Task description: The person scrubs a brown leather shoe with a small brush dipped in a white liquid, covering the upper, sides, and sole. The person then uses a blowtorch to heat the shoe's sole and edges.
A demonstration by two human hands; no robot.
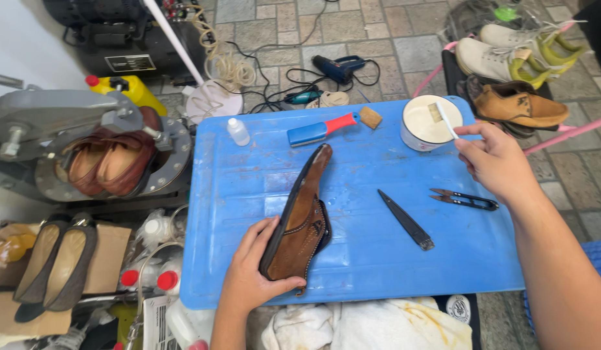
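Blue plastic tray (249, 188) over paved floor (372, 39), left hand (252, 275) clasping brown shoe (300, 220), right hand (495, 162) pinching brush (443, 116) over glue tub (420, 126), knife (405, 219), snips (465, 199) beside.

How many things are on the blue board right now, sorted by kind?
On the blue board:
Shoes: 1, the brown shoe held by the left hand
Bottles: 1
Brushes: 1
Sponge blocks: 1
Glue tubs: 1, right hand dipping a brush
Knives: 1
Snips: 1
Total: 7
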